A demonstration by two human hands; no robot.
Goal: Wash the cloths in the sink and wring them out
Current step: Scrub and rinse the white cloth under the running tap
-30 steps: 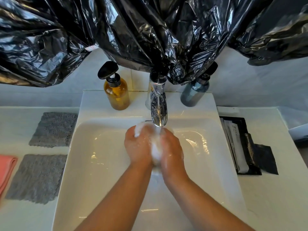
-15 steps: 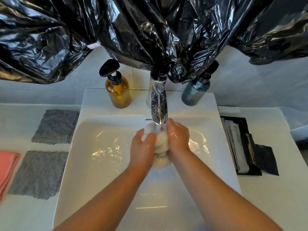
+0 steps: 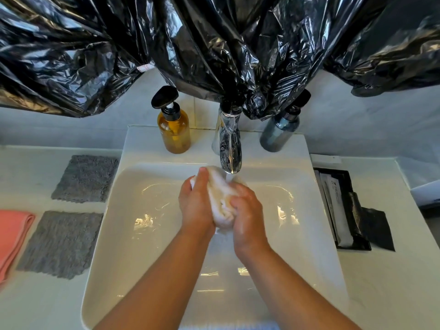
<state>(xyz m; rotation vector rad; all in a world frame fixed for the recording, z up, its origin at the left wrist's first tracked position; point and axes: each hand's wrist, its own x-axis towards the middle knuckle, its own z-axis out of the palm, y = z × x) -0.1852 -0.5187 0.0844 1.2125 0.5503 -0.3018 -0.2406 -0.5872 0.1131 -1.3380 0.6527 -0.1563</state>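
The bunched white cloth [image 3: 220,198] sits between both hands over the sink [image 3: 142,234], with the left hand [image 3: 195,206] curled round its left side and the right hand [image 3: 247,210] clamped on its lower right. Half a second ago the right fingers [image 3: 240,194] were up by the spout; they now lie lower, and the left fingers [image 3: 201,177] reach higher. The faucet [image 3: 229,148] runs just beyond the fingertips. Past it stand an amber bottle [image 3: 175,132] and a grey-blue bottle [image 3: 277,133]. Well left of the fingers, two grey cloths [image 3: 60,244] and a pink cloth [image 3: 12,234] lie on the counter [image 3: 23,306].
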